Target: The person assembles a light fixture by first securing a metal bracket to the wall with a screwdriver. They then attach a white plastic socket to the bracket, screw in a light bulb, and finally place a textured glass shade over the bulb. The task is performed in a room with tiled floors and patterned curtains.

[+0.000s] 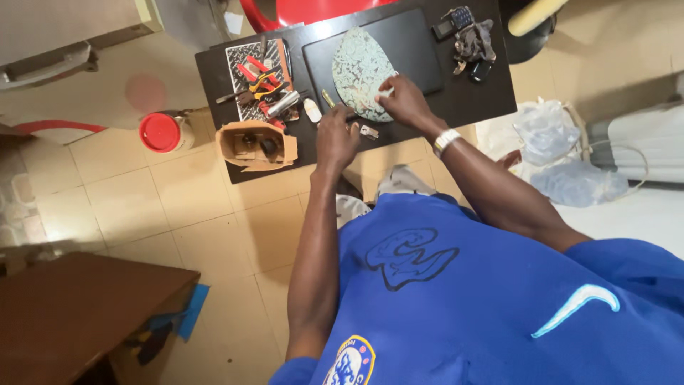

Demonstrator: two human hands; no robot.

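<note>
A green oval circuit board [360,68] lies on a dark mat [417,43] on the small black table [499,93]. My right hand [406,100] rests on the board's lower right edge, pinching a small white piece. My left hand [335,139] is closed around a thin tool whose yellow-tipped end [328,98] points at the board's lower left edge. A small metal part [368,131] lies on the table between my hands.
Pliers and cutters with red and yellow handles [260,82] lie on a patterned tray. A torn cardboard box [258,145] holds small parts. A red-lidded jar [162,132] stands on the tiled floor. Phones and keys [467,32] sit at the table's far right. Plastic bags [556,157] lie to the right.
</note>
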